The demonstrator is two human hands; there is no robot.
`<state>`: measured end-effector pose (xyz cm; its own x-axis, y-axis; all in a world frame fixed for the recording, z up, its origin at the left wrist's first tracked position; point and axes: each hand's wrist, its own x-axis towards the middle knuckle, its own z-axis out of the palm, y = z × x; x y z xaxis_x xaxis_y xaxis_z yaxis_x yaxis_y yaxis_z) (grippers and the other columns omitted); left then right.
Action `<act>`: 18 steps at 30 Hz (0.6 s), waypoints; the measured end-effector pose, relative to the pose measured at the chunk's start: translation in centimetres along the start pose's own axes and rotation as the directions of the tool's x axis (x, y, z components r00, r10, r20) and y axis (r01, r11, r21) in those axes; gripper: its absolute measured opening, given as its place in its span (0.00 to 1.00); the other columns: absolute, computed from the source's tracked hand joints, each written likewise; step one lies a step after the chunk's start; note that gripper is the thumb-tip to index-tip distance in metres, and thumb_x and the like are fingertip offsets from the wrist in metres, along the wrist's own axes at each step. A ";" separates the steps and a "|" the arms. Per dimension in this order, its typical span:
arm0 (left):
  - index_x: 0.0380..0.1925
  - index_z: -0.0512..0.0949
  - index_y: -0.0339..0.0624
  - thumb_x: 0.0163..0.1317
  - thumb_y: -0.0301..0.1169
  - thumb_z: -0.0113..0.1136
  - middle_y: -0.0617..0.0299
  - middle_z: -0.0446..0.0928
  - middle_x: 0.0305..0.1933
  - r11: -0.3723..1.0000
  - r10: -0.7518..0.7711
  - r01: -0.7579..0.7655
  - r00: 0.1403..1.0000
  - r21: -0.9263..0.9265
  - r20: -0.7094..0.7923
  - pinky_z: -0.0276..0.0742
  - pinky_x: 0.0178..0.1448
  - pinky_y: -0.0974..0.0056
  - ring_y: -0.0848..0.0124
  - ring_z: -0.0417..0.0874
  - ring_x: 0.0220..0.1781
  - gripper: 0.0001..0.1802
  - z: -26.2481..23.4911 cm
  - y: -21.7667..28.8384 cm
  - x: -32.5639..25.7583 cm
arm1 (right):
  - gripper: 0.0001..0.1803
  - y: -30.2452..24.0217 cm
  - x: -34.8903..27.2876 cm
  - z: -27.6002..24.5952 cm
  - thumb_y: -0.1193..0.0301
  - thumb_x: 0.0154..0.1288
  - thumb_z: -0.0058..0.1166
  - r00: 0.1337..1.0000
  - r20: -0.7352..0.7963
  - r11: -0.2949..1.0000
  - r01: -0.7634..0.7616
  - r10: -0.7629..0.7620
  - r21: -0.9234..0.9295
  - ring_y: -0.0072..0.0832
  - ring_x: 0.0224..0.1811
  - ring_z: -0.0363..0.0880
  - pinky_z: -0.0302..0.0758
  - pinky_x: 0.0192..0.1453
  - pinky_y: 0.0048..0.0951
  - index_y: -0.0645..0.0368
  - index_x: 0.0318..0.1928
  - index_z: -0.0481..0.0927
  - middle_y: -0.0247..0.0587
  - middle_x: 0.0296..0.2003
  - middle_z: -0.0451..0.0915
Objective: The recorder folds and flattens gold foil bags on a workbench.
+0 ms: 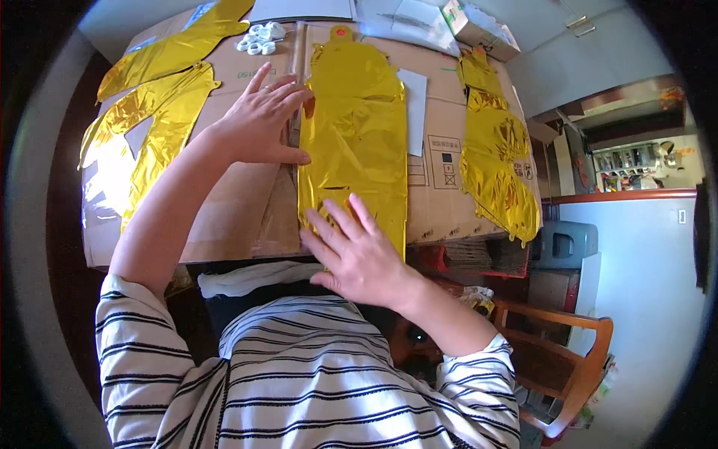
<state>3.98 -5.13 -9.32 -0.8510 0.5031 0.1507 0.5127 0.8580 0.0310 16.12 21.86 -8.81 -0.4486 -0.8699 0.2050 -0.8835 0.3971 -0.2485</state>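
A long, flat gold foil balloon point(351, 142), uninflated, lies lengthwise in front of me on the cardboard-covered table. It has a narrow tab with a red spot at its far end. My left hand point(265, 120) is open at the balloon's left edge, fingers spread and fingertips at the foil. Across the near part of the foil lies my right hand point(355, 251), open, its fingers stretched out. Neither hand grips anything. A white sheet point(415, 112) shows partly from under the balloon's right side.
More flat gold foil pieces lie at the left point(161, 127) and at the right point(497, 150). Several small white rings point(259, 37) sit at the back, with a small box point(479, 30) at the back right. A wooden chair point(557, 367) stands beside the table.
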 end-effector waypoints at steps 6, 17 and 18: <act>0.69 0.66 0.46 0.45 0.61 0.74 0.53 0.70 0.71 1.000 -0.001 0.002 0.998 -0.021 0.055 0.35 0.85 0.39 0.56 0.59 0.80 0.54 -1.0 0.7 0.8 | 0.25 -0.9 -2.6 -2.1 0.54 0.60 0.65 0.986 -0.096 0.964 0.155 -0.137 0.217 0.41 0.61 0.77 0.65 0.72 0.57 0.62 0.49 0.84 0.47 0.51 0.83; 0.58 0.76 0.46 0.53 0.50 0.74 0.52 0.72 0.67 0.955 -0.071 0.032 0.990 -0.294 -0.122 0.52 0.79 0.42 0.54 0.68 0.74 0.35 -1.8 0.0 1.2 | 0.13 10.2 -3.1 -3.6 0.68 0.60 0.66 0.942 -0.261 0.959 -0.252 0.212 -0.131 0.39 0.55 0.78 0.70 0.65 0.45 0.60 0.44 0.85 0.42 0.50 0.83; 0.57 0.77 0.46 0.55 0.48 0.73 0.52 0.73 0.66 0.952 -0.065 0.007 0.982 -0.305 -0.178 0.55 0.77 0.44 0.54 0.70 0.72 0.32 -1.8 0.3 1.5 | 0.13 10.2 -3.1 -3.5 0.68 0.59 0.67 0.942 -0.265 0.960 -0.248 0.207 -0.129 0.39 0.56 0.78 0.70 0.66 0.45 0.60 0.44 0.85 0.42 0.49 0.83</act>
<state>3.04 -4.34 -7.33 -0.8484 0.4200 0.3221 0.5167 0.7892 0.3319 8.01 29.65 -8.70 -0.6414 -0.6595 0.3920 -0.7546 0.6345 -0.1673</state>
